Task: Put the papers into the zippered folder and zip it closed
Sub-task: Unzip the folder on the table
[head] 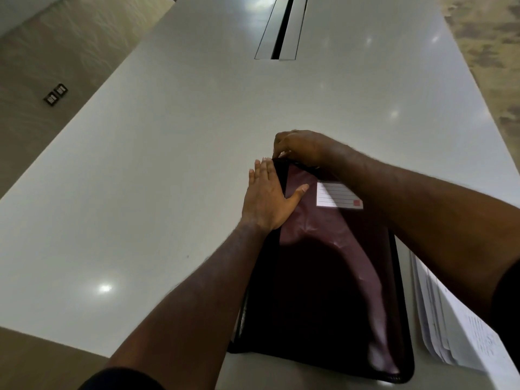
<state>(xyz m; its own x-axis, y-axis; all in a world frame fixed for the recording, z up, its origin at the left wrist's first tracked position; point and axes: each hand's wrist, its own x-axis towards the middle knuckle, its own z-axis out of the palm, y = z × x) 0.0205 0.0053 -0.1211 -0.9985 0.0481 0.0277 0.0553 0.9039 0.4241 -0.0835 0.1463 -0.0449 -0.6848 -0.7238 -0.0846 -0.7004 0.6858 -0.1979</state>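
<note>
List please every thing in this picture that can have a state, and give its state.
zippered folder: flat on the table, no papers visibly inside
papers: stacked on the table right of the folder, still outside it
left hand: flat, presses the folder's left edge
right hand: fingers curled, pinching at the folder's far corner
table: bears the folder and papers

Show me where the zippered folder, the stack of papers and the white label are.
zippered folder [323, 291]: head view, on its dark front cover.
stack of papers [455, 330]: head view, on the top sheet, right of the folder.
white label [336, 196]: head view, on its lined middle.
</note>
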